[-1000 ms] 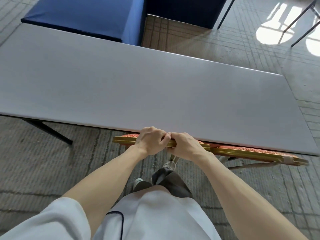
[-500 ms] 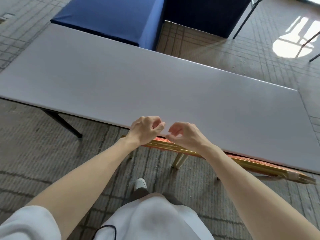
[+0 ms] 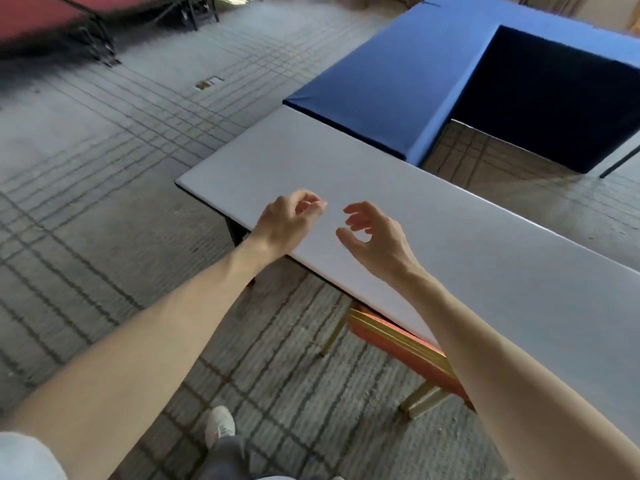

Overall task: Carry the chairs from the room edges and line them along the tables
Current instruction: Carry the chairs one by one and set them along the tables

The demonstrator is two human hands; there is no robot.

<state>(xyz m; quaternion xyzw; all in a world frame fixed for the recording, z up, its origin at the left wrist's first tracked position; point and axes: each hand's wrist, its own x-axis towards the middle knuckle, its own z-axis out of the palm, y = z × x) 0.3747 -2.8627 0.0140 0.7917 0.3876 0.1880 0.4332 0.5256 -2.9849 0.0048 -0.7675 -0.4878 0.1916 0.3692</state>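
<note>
Hovering empty over the grey table (image 3: 502, 271), left hand (image 3: 285, 221) and right hand (image 3: 375, 239) hang loosely curled; red chair (image 3: 391, 341) sits tucked under its near edge, seemingly placed; next move: fetching another

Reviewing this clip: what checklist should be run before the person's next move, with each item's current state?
1. Left hand holds nothing: ok, fingers loosely curled, empty.
2. Right hand holds nothing: ok, empty above the table.
3. Chair lined along the table: ok, seat tucked under its near edge.
4. Chair standing on all legs: cannot tell, only two legs show.
5. Next chair in sight: cannot tell, the room's far edge is blurred.
</note>
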